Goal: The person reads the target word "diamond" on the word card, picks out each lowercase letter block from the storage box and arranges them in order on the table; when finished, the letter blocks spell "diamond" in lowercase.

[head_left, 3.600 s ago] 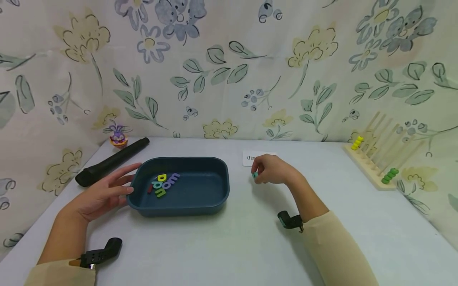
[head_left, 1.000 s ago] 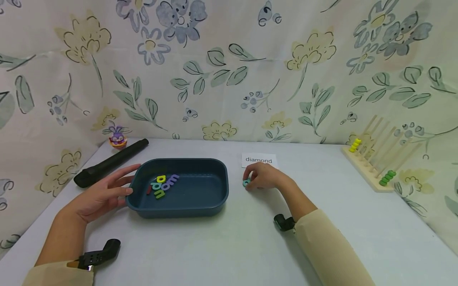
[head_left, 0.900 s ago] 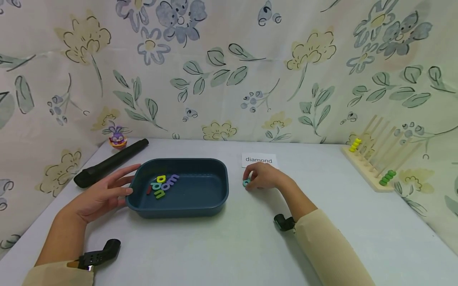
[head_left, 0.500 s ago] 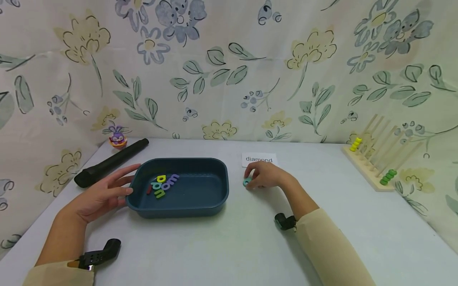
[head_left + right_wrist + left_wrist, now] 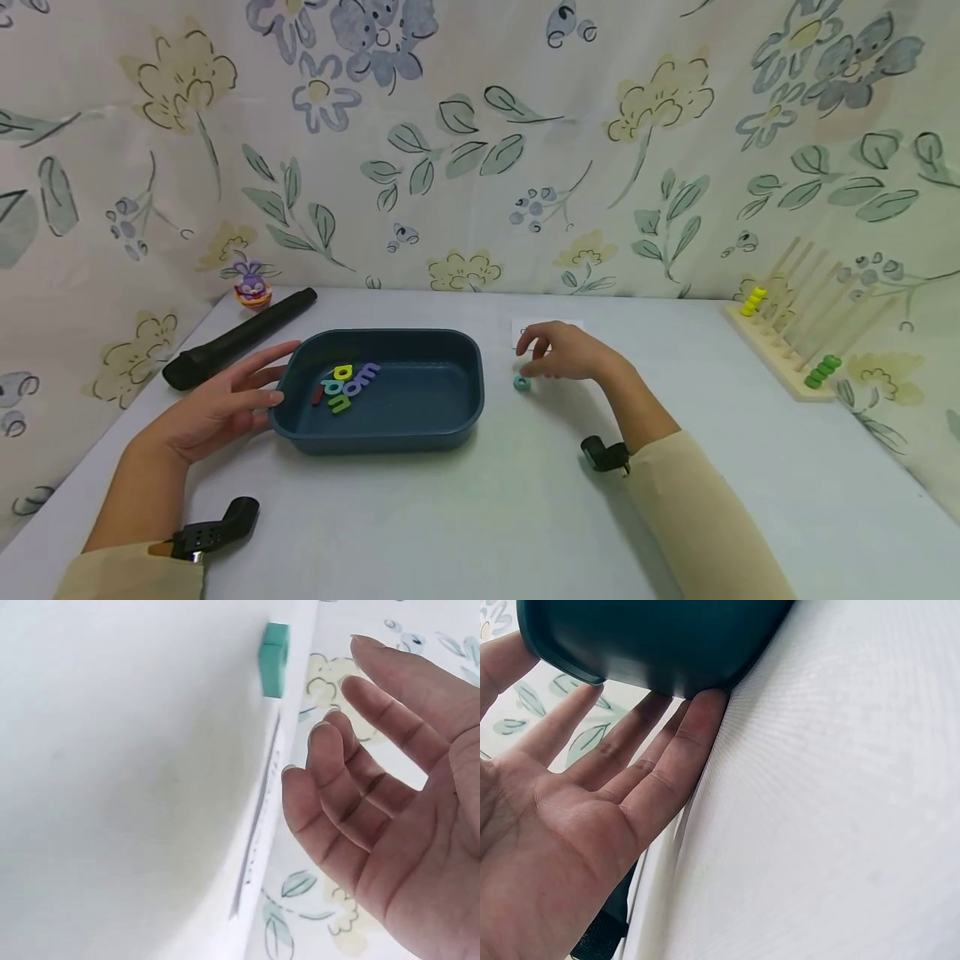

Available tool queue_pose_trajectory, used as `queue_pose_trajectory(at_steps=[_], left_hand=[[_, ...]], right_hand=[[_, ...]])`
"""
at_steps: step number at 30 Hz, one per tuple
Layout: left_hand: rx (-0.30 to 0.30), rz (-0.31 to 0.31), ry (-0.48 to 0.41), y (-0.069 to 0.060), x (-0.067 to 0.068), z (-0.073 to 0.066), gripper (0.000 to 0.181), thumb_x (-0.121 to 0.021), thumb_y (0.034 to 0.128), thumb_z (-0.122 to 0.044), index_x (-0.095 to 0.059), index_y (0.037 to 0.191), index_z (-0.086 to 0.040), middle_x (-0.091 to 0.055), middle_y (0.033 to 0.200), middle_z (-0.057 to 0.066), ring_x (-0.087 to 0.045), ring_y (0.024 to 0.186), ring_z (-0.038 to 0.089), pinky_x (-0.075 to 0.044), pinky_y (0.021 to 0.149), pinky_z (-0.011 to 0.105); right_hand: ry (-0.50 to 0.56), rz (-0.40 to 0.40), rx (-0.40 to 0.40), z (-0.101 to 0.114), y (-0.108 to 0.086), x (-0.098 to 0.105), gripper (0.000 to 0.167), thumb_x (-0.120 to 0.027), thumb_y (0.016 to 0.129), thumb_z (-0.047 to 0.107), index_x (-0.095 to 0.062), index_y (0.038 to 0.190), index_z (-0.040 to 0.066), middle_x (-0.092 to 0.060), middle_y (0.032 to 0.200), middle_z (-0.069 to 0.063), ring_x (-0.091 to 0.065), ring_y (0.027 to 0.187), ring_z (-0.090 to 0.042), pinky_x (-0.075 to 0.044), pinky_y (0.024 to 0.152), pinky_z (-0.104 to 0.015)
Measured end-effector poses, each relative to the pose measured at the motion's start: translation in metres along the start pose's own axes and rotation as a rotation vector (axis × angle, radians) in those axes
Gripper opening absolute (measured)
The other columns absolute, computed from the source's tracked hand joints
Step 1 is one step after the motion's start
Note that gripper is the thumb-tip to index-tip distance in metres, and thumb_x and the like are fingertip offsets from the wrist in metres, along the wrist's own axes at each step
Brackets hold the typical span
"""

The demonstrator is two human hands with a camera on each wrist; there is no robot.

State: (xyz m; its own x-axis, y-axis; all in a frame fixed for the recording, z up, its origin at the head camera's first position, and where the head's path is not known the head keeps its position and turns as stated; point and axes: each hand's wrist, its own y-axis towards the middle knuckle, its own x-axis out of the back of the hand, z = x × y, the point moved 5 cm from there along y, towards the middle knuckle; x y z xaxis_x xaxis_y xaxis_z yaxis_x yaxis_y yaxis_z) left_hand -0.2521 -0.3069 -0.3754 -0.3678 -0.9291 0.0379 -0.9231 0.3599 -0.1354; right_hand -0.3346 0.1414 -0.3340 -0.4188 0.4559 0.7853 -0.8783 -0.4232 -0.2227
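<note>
Teal colours the small chunky letter that lies on the white bench, just below the right grip. That grip holds nothing: the fingers are softly bent, the thumb is apart from them, and the right wrist view shows a little gap between hand and letter. I can't tell which letter it is. To do this bit well, I think the fingers should lift straight up, so they don't bump or drag it. If it sits crooked, one soft fingertip push should be enough. Close behind it lies a flat white paper card with black print; the hand hides most of it, and it's best not to nudge it. The left grip has its fingers spread, touching the end of a dark blue tray with round corners. A light touch there should stop it sliding. Inside, small bright letters lie close together near that end. Further out are a long black tube, a purple bunny toy and a wooden peg stand with beads.
</note>
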Motion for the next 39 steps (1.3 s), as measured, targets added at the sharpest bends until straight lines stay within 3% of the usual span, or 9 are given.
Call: queue_pose_trajectory(at_steps=[10, 18, 23, 28, 39], left_hand=[[0.008, -0.008, -0.002, 0.002, 0.0, -0.001, 0.072, -0.056, 0.1047, -0.008, -0.024, 0.165, -0.032, -0.029, 0.159, 0.007, -0.065, 0.119, 0.008, -0.06, 0.094, 0.033], [0.0, -0.007, -0.01, 0.001, 0.002, -0.001, 0.072, -0.056, 0.1046, -0.006, -0.025, 0.165, -0.032, -0.039, 0.149, -0.003, -0.066, 0.119, 0.009, -0.06, 0.093, 0.034], [0.002, -0.005, -0.009, 0.0, 0.003, 0.001, 0.072, -0.055, 0.1048, -0.007, -0.025, 0.164, -0.032, -0.038, 0.15, -0.004, -0.066, 0.119, 0.008, -0.06, 0.094, 0.033], [0.009, -0.005, -0.02, -0.001, 0.003, 0.002, 0.072, -0.055, 0.1048, -0.007, -0.025, 0.165, -0.032, -0.037, 0.151, -0.002, -0.066, 0.119, 0.008, -0.06, 0.094, 0.033], [0.005, 0.004, -0.029, -0.002, -0.001, 0.0, 0.071, -0.054, 0.1051, -0.007, -0.024, 0.165, -0.03, -0.02, 0.164, 0.013, -0.066, 0.12, 0.009, -0.059, 0.095, 0.033]], right_hand=[[0.013, -0.059, 0.085, 0.023, -0.003, 0.012, 0.033, -0.075, 0.094, 0.024, -0.068, 0.123, 0.011, -0.064, 0.103, -0.008, -0.065, 0.086, -0.028, -0.055, 0.074, -0.034], [0.047, -0.095, 0.182, 0.054, -0.001, 0.023, 0.024, -0.072, 0.097, 0.024, -0.069, 0.117, 0.011, -0.067, 0.101, -0.008, -0.067, 0.09, -0.033, -0.058, 0.075, -0.034], [0.05, -0.078, 0.211, 0.071, 0.001, 0.025, 0.022, -0.071, 0.097, 0.024, -0.069, 0.116, 0.012, -0.07, 0.102, -0.007, -0.067, 0.087, -0.025, -0.06, 0.078, -0.037], [0.048, -0.038, 0.234, 0.087, 0.007, 0.026, 0.024, -0.071, 0.097, 0.022, -0.069, 0.118, 0.01, -0.073, 0.102, -0.007, -0.067, 0.09, -0.025, -0.06, 0.081, -0.042], [-0.02, 0.035, 0.243, 0.124, 0.022, 0.021, 0.023, -0.071, 0.096, 0.024, -0.07, 0.118, 0.017, -0.074, 0.113, -0.005, -0.07, 0.096, -0.024, -0.06, 0.083, -0.036]])
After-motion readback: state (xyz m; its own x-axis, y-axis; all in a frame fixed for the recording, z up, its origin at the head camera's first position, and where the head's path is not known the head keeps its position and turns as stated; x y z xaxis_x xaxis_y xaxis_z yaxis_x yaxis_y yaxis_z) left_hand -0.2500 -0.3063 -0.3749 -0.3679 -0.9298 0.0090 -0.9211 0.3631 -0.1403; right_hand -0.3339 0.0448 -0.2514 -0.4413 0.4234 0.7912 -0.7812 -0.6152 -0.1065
